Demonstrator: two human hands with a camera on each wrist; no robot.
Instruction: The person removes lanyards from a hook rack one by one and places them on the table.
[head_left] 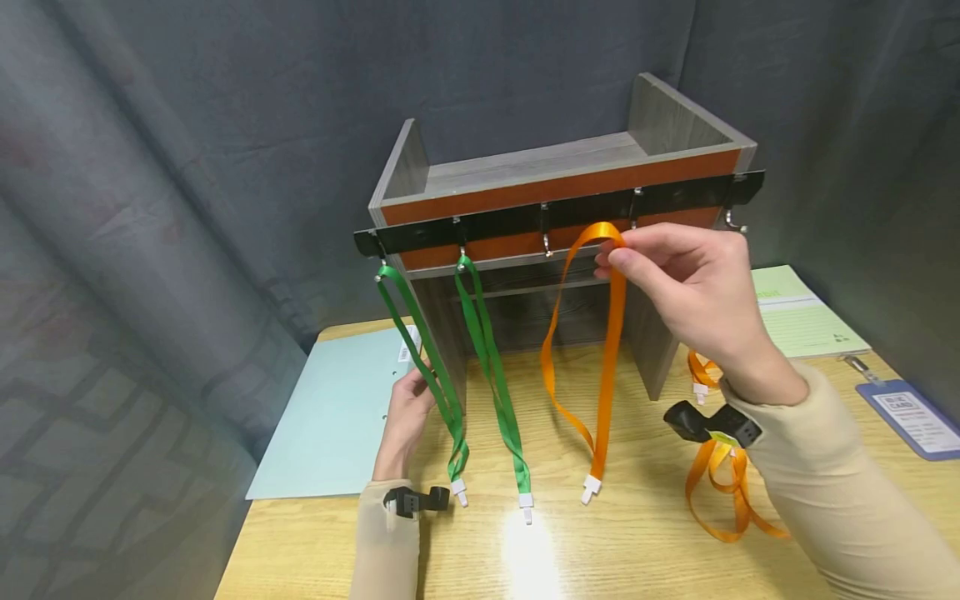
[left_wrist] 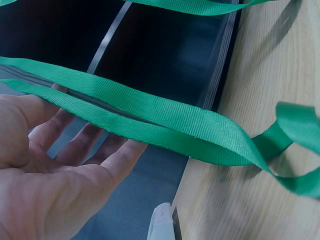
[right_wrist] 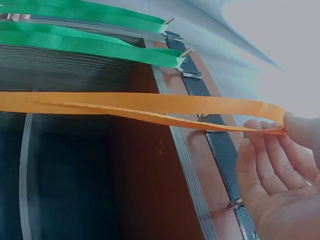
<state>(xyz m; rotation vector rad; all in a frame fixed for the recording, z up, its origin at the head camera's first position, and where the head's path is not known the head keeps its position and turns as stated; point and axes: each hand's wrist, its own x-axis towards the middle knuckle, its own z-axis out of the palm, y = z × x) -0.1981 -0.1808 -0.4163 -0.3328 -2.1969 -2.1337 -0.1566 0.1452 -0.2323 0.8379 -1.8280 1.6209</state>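
Observation:
My right hand (head_left: 701,287) pinches the top of an orange lanyard (head_left: 612,350) between thumb and fingers, in front of the black hook rail (head_left: 588,200). The lanyard hangs as a loop, its white clip (head_left: 591,487) at the bottom. In the right wrist view the orange strap (right_wrist: 125,103) crosses in front of a rail hook. One green lanyard (head_left: 427,340) hangs from the leftmost hook, and a second green lanyard (head_left: 497,375) from the hook beside it. My left hand (head_left: 408,408) is behind the first one, its relaxed fingers close to the green strap (left_wrist: 165,112).
The rail fronts a grey wooden shelf (head_left: 540,162); a bare hook (head_left: 547,244) shows mid-rail. A pale blue folder (head_left: 322,417) lies at left. Orange lanyards (head_left: 738,492), a green notepad (head_left: 802,312) and a blue badge holder (head_left: 911,417) lie on the right of the table (head_left: 300,550).

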